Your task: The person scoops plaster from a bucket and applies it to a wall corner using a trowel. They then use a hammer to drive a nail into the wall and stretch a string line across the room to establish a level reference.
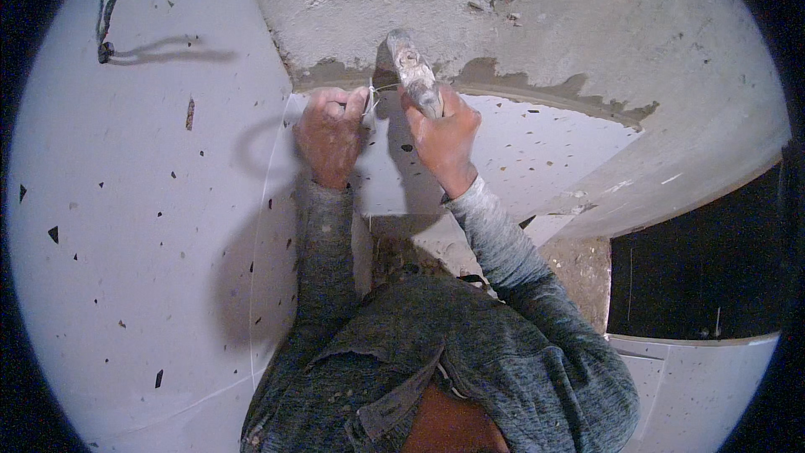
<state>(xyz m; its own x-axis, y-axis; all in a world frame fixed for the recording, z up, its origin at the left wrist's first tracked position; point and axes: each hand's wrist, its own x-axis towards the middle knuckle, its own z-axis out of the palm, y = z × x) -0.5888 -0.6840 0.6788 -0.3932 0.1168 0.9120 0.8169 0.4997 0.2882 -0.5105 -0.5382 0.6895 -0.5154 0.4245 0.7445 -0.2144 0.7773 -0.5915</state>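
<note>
Grey sleeves [503, 243] were seen rising from the lower edge. The left hand [329, 132] was pinched shut on a thin white string [371, 99] at the tile's top edge. Just beside it, the right hand [444, 138] was closed around a mortar-caked tool handle [415, 71], raised against the rough concrete wall [545, 8] beyond the speckled white tiles [151, 201].
</note>
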